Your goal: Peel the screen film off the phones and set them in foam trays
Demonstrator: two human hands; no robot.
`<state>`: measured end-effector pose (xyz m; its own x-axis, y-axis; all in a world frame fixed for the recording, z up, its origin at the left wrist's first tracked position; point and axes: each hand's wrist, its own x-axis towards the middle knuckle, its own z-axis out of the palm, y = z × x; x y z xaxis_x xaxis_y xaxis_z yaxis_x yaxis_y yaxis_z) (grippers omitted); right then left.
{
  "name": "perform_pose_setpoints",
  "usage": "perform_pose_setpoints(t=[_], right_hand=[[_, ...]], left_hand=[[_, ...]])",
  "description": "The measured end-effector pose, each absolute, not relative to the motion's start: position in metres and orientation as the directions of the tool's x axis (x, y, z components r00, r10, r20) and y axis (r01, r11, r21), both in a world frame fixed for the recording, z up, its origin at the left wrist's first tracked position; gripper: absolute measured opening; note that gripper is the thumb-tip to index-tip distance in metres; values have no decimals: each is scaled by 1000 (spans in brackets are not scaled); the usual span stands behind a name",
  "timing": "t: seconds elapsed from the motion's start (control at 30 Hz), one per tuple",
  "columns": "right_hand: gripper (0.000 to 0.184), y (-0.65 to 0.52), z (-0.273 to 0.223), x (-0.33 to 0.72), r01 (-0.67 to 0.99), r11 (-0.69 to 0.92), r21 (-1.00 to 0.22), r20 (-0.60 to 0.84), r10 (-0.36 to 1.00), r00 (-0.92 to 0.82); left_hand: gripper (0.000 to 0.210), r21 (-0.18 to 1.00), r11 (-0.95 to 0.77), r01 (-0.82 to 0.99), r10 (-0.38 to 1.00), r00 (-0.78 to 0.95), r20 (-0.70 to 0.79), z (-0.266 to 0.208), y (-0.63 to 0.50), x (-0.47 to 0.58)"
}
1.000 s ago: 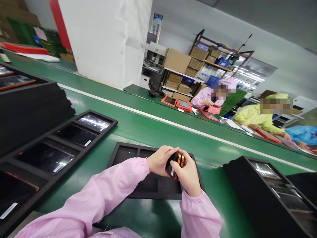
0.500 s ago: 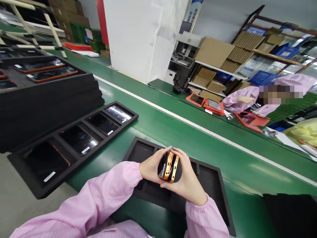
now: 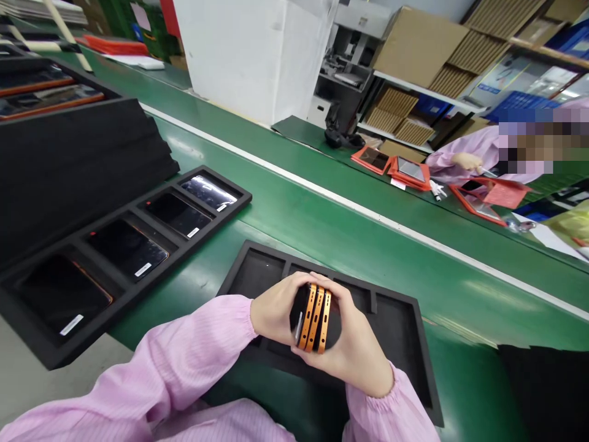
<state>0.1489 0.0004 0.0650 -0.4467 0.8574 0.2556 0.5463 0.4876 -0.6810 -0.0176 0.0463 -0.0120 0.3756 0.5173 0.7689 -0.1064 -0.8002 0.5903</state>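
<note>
Three orange-edged phones (image 3: 315,319) stand side by side at lower centre, our left hand (image 3: 277,309) and right hand (image 3: 358,339) gripping them together, fingers curled closed around the sides. Half a second ago just two orange edges showed; now we see a third, so we judge the bundle is being lined up. We hold it above a black tray (image 3: 399,331); another tray (image 3: 243,195) lies at left.

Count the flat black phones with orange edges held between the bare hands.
3, side by side: left phone by the left hand, middle phone between its neighbours, right phone by the right hand. Others may be hidden.
</note>
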Motion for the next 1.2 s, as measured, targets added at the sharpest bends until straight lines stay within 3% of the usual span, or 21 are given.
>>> perform_pose_setpoints(t=[0.27, 1.2], right_hand=[[93, -5, 68, 152, 562, 531, -634, 239, 826, -511], [103, -4, 69, 150, 569, 542, -619, 242, 820, -519]], left_hand=[[89, 536, -839, -95, 462, 396, 793, -11, 46, -18], [81, 543, -836, -74, 474, 400, 784, -11, 43, -17]])
